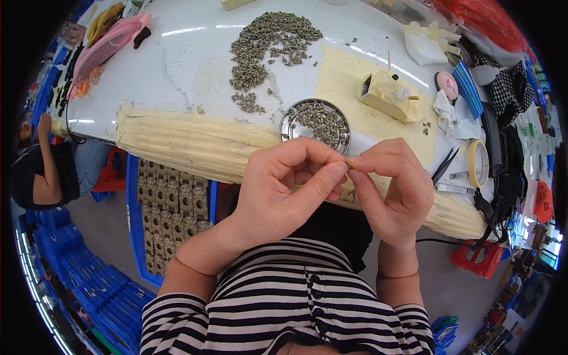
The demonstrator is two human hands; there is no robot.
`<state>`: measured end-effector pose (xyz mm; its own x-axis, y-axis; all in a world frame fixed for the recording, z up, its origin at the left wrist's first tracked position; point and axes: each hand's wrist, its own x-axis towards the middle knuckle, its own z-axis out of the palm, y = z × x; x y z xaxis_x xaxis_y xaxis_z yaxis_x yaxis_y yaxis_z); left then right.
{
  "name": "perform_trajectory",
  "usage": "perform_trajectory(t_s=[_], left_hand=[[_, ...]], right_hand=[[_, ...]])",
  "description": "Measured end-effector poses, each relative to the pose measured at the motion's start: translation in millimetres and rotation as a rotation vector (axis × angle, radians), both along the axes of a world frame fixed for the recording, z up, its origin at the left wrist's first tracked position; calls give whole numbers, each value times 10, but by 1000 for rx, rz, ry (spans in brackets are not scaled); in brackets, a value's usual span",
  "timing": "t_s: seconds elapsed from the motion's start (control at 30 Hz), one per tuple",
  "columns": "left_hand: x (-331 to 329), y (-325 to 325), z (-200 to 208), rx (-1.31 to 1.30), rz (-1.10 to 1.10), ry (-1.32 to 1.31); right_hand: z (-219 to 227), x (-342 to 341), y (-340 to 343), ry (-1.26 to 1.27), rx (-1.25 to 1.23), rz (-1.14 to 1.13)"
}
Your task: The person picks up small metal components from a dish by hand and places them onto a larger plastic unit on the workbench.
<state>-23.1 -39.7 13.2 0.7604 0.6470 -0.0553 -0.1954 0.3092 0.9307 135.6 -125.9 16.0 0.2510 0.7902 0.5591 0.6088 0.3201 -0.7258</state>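
Both of my hands meet in front of a round metal dish, above the table's taped front edge. My left hand (pixel 290 186) is closed in a pinch, thumb against forefinger. My right hand (pixel 393 189) pinches at the same spot, its fingertips touching those of the left. Whatever sits between the fingertips is tiny and mostly hidden, so I cannot make out what it is. Just beyond my hands, the metal dish (pixel 285 125) holds many small metal pieces (pixel 322 121). A large heap of similar small metal pieces (pixel 269 38) is spread on the white tabletop farther back.
A tape-wrapped box (pixel 387 100) stands on yellowish paper at the right. Beside it lie dark tweezers (pixel 445 164) and a tape roll (pixel 477 164). A blue tray (pixel 137 236) of metal parts is below left. A pink fan (pixel 109 50) and another person (pixel 50 168) are at far left.
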Motion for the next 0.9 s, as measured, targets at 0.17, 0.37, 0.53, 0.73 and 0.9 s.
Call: perform_trajectory(t_s=[0.17, 0.37, 0.53, 0.73, 0.9], left_hand=[[26, -7, 16, 13, 28, 32], [20, -4, 22, 97, 13, 39], [34, -8, -18, 182, 16, 20], [18, 18, 4, 47, -28, 29], [14, 28, 4, 79, -27, 44]], right_hand=[[-32, 19, 13, 15, 12, 5], [-4, 12, -16, 18, 0, -15], [-23, 23, -2, 8, 12, -11], [-23, 2, 4, -70, 49, -27], [-13, 0, 8, -146, 59, -49]])
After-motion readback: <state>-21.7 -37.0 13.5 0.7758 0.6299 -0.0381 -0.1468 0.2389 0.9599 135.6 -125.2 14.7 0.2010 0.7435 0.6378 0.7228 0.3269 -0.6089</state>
